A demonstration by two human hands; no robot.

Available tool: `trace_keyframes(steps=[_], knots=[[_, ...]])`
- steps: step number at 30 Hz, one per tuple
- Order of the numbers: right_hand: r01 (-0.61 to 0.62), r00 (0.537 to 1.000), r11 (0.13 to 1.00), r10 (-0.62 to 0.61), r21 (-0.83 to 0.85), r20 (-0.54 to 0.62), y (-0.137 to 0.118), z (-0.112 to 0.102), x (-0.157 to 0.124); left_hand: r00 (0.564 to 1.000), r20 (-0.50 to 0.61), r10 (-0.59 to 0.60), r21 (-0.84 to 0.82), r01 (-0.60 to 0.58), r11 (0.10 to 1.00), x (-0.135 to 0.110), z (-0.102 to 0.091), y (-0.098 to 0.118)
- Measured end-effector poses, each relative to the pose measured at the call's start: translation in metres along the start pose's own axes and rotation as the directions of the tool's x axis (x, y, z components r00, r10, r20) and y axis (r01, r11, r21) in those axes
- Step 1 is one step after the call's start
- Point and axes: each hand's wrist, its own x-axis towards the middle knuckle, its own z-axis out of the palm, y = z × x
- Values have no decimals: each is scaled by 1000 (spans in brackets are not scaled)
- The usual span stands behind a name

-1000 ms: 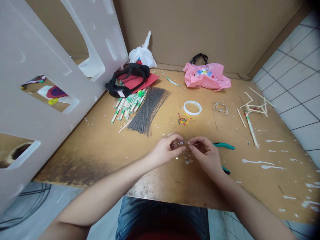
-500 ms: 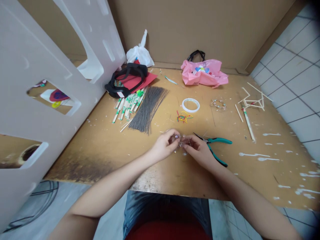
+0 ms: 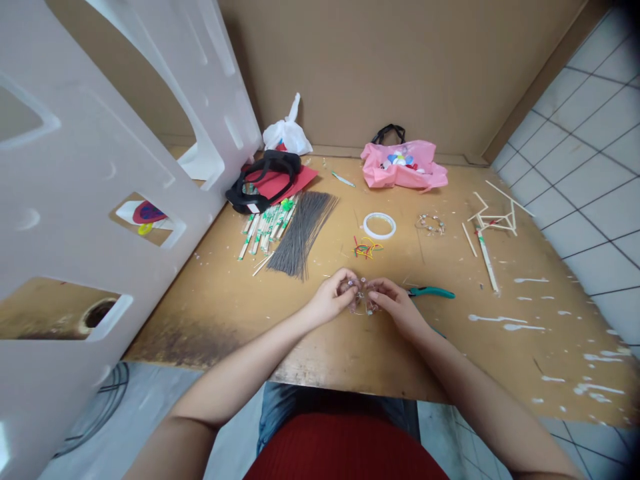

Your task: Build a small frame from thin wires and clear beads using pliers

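Note:
My left hand [image 3: 331,300] and my right hand [image 3: 397,305] meet over the middle of the wooden table [image 3: 210,300]. Both pinch a small loop of thin wire with beads [image 3: 361,295] between their fingertips. The beaded piece is tiny and partly hidden by my fingers. Teal-handled pliers [image 3: 431,292] lie on the table just right of my right hand.
A bundle of grey wires [image 3: 301,233] and wrapped chopsticks [image 3: 264,223] lie behind my left hand. Coloured rubber bands [image 3: 367,249], a tape roll [image 3: 379,225], another beaded wire [image 3: 430,223], a stick frame [image 3: 493,219], a pink bag [image 3: 403,167] and a white panel [image 3: 100,167] surround the spot.
The camera has tilted so the table sits lower and farther. My hands have stayed together on the beaded wire, with small finger shifts.

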Motion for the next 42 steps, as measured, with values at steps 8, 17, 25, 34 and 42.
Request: trace_keyframes(steps=[8, 17, 25, 34, 42], knots=[[-9, 996, 995, 0, 95, 85, 4, -3, 4, 998, 36, -60, -29, 61, 998, 3, -5, -3], [-130, 973, 954, 70, 271, 218, -1, -6, 3, 990, -71, 125, 353, -92, 931, 0, -5, -6], [-170, 963, 963, 117, 209, 242, -1, -13, 5, 993, -95, 75, 347, -38, 937, -8, 4, 1], [-218, 880, 976, 185, 27, 438, -1, -26, 5, 985, 67, -161, -101, 167, 981, 2, -5, 10], [198, 969, 923, -133, -331, 209, -1, -13, 3, 990, -13, -139, 104, 140, 985, -4, -1, 9]])
